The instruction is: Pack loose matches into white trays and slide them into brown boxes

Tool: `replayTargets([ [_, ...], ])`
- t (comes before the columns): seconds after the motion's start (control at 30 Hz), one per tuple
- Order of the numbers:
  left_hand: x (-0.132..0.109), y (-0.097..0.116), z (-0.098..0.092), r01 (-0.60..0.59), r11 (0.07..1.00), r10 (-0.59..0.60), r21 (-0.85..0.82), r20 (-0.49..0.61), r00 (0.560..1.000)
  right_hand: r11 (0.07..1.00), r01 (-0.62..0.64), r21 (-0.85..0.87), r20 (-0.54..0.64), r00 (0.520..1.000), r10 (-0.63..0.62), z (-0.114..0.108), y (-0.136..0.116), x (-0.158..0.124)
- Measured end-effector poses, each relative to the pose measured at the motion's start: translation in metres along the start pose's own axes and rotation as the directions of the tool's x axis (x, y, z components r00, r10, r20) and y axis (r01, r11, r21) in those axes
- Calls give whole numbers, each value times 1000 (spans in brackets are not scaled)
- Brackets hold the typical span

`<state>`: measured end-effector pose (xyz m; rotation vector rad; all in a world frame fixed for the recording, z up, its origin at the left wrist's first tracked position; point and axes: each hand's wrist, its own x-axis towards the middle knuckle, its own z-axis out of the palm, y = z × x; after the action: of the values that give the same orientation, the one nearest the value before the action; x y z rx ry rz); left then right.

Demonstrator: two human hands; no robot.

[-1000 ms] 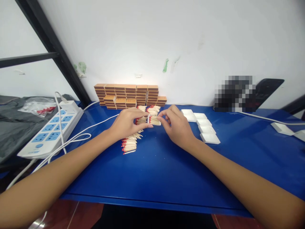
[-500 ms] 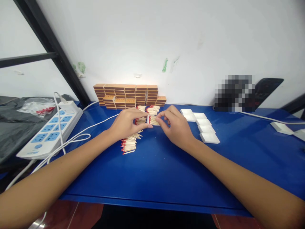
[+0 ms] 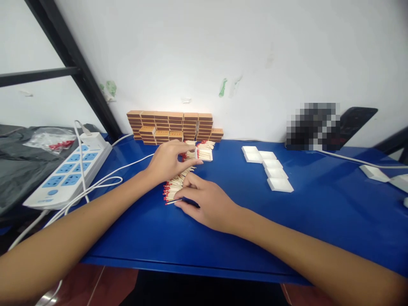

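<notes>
A white inner matchbox tray (image 3: 208, 156) with red-tipped matches lying in it sits on the blue table. My left hand (image 3: 168, 159) is around the tray's left end, thumb in front and fingers behind. Closer to me, my right hand (image 3: 207, 204) reaches to the near end of a spread pile of matches (image 3: 174, 187). Its thumb and index finger close on a match (image 3: 170, 202) at the pile's edge. My left fingers hide part of the matches behind them, and more loose matches (image 3: 207, 144) lie just beyond the tray.
Stacked orange-brown matchboxes (image 3: 168, 121) stand against the wall. Several white trays (image 3: 276, 173) lie in a row to the right. A power strip (image 3: 68, 172) with white cables (image 3: 102, 182) lies at left, and a dark phone (image 3: 357, 127) leans at the back right.
My right hand has left the filled tray and moved toward me and left, down to the near end of the match pile. My left hand stays at the tray.
</notes>
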<state>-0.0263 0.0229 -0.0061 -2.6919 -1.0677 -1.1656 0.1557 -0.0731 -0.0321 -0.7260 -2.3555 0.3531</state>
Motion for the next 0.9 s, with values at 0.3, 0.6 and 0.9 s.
replayTargets([
  [0.3,0,0,1,5,1000,-5,-13,26,1000,997,-77,22,97,992,74,0,1,2],
  [0.6,-1,-2,1,-29,1000,29,-5,18,999,994,-53,-97,109,992,64,-15,-2,1],
  [0.9,-1,1,0,-28,999,28,-16,24,999,937,-267,-225,-425,892,152,-51,52,5],
])
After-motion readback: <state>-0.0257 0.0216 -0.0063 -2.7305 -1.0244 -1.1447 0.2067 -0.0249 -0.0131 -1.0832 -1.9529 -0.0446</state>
